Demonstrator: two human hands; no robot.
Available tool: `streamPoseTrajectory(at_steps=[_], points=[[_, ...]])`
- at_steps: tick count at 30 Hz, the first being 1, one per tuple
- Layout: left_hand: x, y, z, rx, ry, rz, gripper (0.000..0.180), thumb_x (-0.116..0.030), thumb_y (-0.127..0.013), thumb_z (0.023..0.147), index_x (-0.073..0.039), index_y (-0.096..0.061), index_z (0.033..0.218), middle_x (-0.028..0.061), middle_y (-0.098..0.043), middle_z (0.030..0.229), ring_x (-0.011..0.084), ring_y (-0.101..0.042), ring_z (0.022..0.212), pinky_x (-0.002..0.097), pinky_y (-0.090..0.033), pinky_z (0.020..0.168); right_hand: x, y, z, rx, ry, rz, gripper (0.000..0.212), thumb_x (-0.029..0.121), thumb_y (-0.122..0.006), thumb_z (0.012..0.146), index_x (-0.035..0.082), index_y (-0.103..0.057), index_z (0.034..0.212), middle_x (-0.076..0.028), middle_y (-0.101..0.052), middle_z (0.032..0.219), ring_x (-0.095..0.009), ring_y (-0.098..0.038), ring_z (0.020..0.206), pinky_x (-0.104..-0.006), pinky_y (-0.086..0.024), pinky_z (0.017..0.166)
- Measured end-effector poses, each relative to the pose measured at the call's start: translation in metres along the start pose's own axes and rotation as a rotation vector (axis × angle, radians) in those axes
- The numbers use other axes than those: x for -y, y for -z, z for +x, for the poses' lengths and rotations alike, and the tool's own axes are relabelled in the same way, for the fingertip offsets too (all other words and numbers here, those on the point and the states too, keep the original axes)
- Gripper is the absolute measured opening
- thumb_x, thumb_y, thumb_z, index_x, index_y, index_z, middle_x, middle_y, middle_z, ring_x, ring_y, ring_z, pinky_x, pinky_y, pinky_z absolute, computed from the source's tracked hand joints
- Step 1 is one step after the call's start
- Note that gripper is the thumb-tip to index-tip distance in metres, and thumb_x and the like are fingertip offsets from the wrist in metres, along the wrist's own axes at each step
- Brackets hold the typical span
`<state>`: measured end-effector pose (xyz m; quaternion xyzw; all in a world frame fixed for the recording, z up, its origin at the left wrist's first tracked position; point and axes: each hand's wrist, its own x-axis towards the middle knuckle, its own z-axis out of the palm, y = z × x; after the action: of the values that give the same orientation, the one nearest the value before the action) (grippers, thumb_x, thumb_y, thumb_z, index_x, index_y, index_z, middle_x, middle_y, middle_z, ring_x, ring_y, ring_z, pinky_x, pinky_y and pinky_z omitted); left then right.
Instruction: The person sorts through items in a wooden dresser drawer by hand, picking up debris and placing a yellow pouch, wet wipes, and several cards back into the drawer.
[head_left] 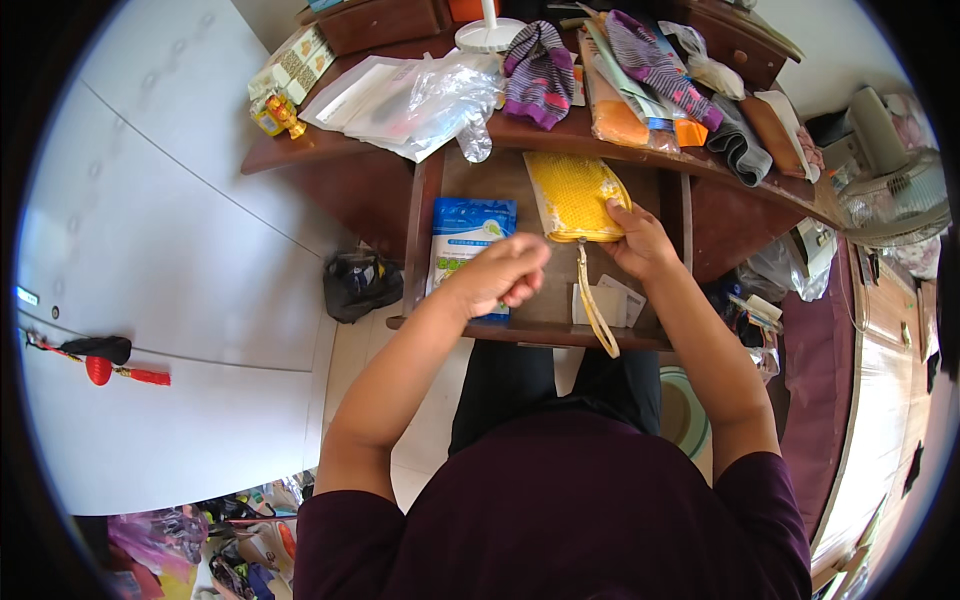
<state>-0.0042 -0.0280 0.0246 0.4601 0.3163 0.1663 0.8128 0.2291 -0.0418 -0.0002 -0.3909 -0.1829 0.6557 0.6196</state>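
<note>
My right hand (640, 238) grips the right side of a yellow wristlet pouch (578, 200) with a textured surface and pale floral edges. Its strap (597, 310) dangles over the drawer's front. My left hand (503, 273) hovers left of the pouch, apart from it, with the fingers curled in and slightly blurred; nothing shows in them. Beneath it, a blue and white packet (462, 240) lies in the pulled-out wooden drawer (425, 200). Small white cards (603, 304) rest at the drawer's front right.
Plastic bags (455, 95), striped socks (540, 75), papers and a brown wallet-like case (780, 130) crowd the desktop (290, 150). A black bag (360, 283) sits on the floor at left. At right stands a fan (893, 195); a bucket (683, 410) is by my legs.
</note>
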Motion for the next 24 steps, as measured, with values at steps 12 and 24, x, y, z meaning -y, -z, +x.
streamPoseTrajectory(at_steps=[12, 24], points=[[-0.001, 0.021, 0.041, -0.28, -0.209, -0.698, 0.043, -0.038, -0.032, 0.093, 0.0, -0.047, 0.106, 0.0153, -0.054, 0.11, 0.029, -0.054, 0.101, 0.0421, -0.043, 0.089, -0.018, -0.03, -0.005, 0.07, 0.001, -0.126, 0.028, 0.017, -0.051, 0.088, 0.003, -0.043, 0.112, -0.006, -0.056, 0.099, -0.015, -0.058, 0.084, -0.0277, -0.05, 0.069], [-0.042, 0.104, 0.1, -0.558, -0.338, -0.194, 0.026, 0.005, -0.051, 0.077, 0.005, -0.048, 0.103, 0.0183, -0.057, 0.093, 0.0316, -0.059, 0.082, 0.0445, -0.05, 0.072, -0.03, -0.052, 0.059, 0.076, -0.097, -0.485, 0.034, 0.024, -0.059, 0.083, 0.006, -0.047, 0.109, -0.005, -0.056, 0.099, -0.015, -0.056, 0.083, -0.0291, -0.048, 0.068]])
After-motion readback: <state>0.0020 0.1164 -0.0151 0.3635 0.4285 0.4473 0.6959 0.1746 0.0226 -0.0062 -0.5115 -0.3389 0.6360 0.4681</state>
